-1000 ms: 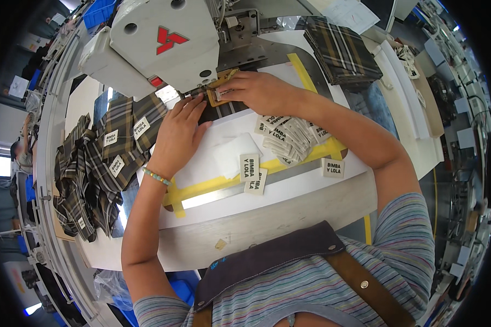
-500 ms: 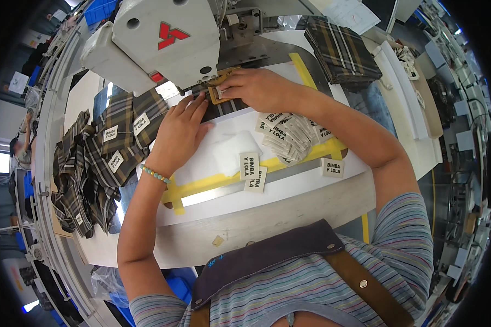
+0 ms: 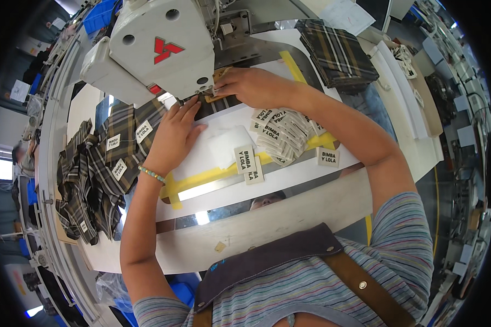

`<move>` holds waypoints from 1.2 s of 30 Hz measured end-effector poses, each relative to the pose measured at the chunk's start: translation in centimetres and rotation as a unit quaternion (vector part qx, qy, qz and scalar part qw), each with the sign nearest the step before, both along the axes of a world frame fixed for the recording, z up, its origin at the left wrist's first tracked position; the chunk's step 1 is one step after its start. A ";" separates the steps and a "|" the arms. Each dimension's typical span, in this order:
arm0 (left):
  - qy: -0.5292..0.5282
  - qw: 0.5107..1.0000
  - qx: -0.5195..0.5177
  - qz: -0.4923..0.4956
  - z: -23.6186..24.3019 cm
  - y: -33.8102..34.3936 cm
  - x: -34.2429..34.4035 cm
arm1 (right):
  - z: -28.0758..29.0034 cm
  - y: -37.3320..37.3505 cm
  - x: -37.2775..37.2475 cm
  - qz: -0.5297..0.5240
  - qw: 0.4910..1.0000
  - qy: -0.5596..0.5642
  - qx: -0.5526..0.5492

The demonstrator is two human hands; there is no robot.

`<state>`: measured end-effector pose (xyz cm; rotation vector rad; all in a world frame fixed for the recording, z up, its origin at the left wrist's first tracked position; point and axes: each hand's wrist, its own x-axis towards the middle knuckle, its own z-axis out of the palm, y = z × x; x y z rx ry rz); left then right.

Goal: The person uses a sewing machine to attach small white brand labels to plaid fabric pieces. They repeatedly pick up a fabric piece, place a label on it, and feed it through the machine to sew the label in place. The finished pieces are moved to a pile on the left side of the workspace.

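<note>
My left hand (image 3: 175,131) lies palm down with fingers stretched out, its fingertips at the edge of dark plaid fabric (image 3: 210,109) below the sewing machine head (image 3: 147,60). Close to the needle area, the fingers of my right hand (image 3: 253,87) are drawn together at a small brownish-yellow frame (image 3: 219,99). A whitish bit shows at those fingertips; what they pinch is mostly hidden. Under my right forearm is a loose pile of white printed fabric labels (image 3: 283,133) on a white board (image 3: 202,158) edged with yellow tape. Two overlapping labels (image 3: 245,159) and a single label (image 3: 327,157) lie nearer me.
Crumpled plaid pieces (image 3: 93,174) with labels attached lie at the left of the table. A folded plaid stack (image 3: 341,57) stands at the back right. A white tray-like channel (image 3: 401,92) runs along the right side. A blue bin (image 3: 99,16) is at the far left.
The white board, with its labels, has slid away from me toward the machine, baring a shiny strip along its near edge. Both hands stay by the needle area; the view has shifted slightly.
</note>
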<state>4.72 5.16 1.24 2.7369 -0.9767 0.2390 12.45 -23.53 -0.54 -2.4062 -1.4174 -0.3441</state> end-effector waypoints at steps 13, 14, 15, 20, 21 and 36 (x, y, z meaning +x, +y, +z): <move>0.006 0.999 -0.038 -0.025 1.3 2.5 -1.7 | 1.9 -9.2 0.6 -0.145 0.980 -0.107 0.085; 0.006 0.999 -0.034 -0.036 1.3 2.0 -1.7 | 1.7 -9.1 0.6 -0.144 0.977 -0.125 0.094; 0.004 0.999 -0.035 -0.042 1.3 1.5 -1.9 | 1.7 -9.0 0.7 -0.137 0.977 -0.134 0.093; -0.009 0.997 -0.045 -0.069 0.7 -0.4 -1.6 | 1.5 -8.6 0.9 -0.144 0.977 -0.140 0.069; -0.006 0.996 -0.049 -0.072 0.6 -0.7 -1.4 | 1.3 -8.6 1.1 -0.146 0.977 -0.142 0.066; 0.042 0.998 -0.023 -0.042 -0.2 -1.5 0.8 | 0.0 -10.2 1.7 -0.139 0.986 -0.092 0.024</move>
